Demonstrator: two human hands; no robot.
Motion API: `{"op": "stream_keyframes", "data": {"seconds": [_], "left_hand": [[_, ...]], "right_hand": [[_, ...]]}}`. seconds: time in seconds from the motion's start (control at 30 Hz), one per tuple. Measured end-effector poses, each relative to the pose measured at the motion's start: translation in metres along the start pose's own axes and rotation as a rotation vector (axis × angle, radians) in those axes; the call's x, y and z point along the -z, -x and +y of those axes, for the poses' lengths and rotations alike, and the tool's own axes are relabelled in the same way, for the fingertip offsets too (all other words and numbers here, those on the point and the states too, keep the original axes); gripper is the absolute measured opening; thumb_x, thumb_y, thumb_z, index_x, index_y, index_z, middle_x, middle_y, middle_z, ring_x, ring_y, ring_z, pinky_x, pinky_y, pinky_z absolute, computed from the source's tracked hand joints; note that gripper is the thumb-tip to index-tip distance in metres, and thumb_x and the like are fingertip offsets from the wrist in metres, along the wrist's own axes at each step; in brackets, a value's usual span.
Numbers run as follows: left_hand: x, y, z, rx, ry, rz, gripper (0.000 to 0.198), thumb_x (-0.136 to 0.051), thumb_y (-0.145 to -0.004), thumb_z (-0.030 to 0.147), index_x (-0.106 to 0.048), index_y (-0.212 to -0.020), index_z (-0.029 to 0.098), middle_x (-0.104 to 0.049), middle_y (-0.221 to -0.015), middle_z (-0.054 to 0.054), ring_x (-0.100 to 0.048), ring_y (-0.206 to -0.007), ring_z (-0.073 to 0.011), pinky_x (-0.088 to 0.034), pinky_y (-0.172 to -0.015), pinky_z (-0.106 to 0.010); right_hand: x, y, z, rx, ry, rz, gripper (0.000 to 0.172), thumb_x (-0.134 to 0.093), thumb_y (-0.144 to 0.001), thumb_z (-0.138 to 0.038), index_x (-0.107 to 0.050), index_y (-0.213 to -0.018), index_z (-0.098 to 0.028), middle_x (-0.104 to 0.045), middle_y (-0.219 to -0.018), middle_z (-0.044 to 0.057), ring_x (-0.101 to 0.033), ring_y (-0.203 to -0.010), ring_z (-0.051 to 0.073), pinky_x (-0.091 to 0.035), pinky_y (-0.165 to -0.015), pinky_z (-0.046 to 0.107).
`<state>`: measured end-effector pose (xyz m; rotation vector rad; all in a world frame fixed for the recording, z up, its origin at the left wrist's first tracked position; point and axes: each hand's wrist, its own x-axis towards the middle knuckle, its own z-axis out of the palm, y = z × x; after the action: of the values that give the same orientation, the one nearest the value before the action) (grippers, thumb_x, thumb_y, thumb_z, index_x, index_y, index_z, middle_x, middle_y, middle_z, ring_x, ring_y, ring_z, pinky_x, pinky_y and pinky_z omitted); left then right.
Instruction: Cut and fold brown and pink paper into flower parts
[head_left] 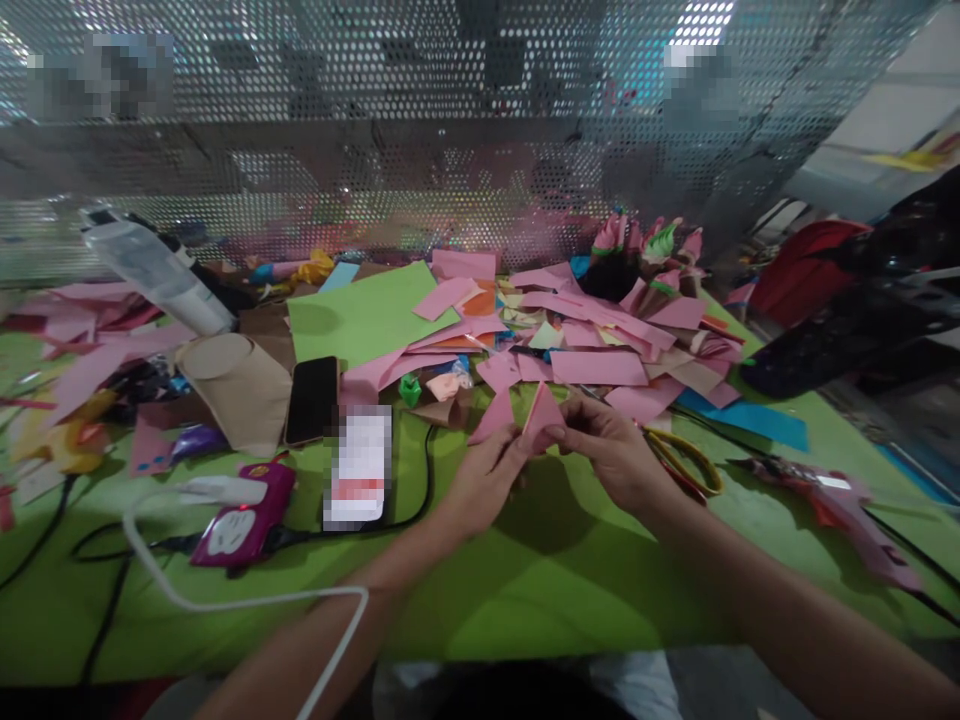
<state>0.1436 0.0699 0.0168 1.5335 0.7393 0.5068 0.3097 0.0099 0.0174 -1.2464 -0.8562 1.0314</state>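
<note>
Between my two hands, over the green table, is a folded piece of pink paper with a pointed top. My left hand pinches it from the left, fingers closed. From the right, the thumb and fingers of my right hand are closed on the same piece. Another pink triangle shows just behind my left fingers; whether it is joined to the held piece I cannot tell. Yellow-handled scissors lie just right of my right hand, partly hidden by it.
Pink paper strips and a green sheet cover the back. At left are a bottle, a black phone, a lit phone and a magenta power socket with cables. A pink glue gun lies right, before a perforated metal screen.
</note>
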Motion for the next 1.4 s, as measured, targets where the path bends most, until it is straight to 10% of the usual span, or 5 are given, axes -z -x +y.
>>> {"op": "stream_keyframes", "data": {"seconds": [0.33, 0.7, 1.17, 1.4], "left_hand": [[0.001, -0.003, 0.000, 0.108, 0.249, -0.075, 0.049, -0.055, -0.084, 0.066, -0.050, -0.070, 0.020, -0.047, -0.057, 0.005, -0.041, -0.049, -0.0084, -0.032, -0.046, -0.022], [0.000, -0.006, 0.000, 0.170, 0.321, -0.070, 0.048, -0.065, -0.074, 0.065, -0.056, -0.078, 0.018, -0.046, -0.054, 0.006, -0.039, -0.047, -0.0078, -0.027, -0.045, -0.022], [0.001, -0.001, 0.002, -0.044, -0.075, -0.092, 0.042, -0.043, -0.095, 0.052, -0.061, -0.079, 0.018, -0.041, -0.060, 0.005, -0.038, -0.056, -0.0111, -0.029, -0.052, -0.025], [0.000, -0.001, 0.001, -0.225, -0.329, -0.083, 0.035, -0.039, -0.099, 0.043, -0.063, -0.095, 0.018, -0.064, -0.084, -0.004, -0.057, -0.077, -0.0183, -0.041, -0.069, -0.028]], "right_hand": [[0.004, 0.001, 0.005, 0.107, 0.109, -0.004, 0.047, -0.082, -0.071, -0.035, -0.063, -0.113, -0.029, -0.063, -0.099, 0.000, -0.058, -0.079, 0.015, -0.050, -0.069, 0.029], [0.005, 0.000, 0.005, 0.147, 0.065, -0.016, 0.028, -0.083, -0.071, -0.039, -0.066, -0.088, -0.025, -0.064, -0.084, -0.002, -0.057, -0.075, 0.015, -0.049, -0.069, 0.028], [0.006, -0.001, 0.012, 0.144, 0.249, 0.059, 0.029, -0.076, -0.076, -0.045, -0.061, -0.080, -0.020, -0.055, -0.077, -0.001, -0.051, -0.072, 0.015, -0.043, -0.067, 0.029], [0.003, 0.000, 0.013, 0.157, 0.300, 0.091, 0.030, -0.073, -0.079, -0.047, -0.060, -0.081, -0.021, -0.055, -0.076, -0.001, -0.050, -0.070, 0.015, -0.043, -0.066, 0.030]]}}
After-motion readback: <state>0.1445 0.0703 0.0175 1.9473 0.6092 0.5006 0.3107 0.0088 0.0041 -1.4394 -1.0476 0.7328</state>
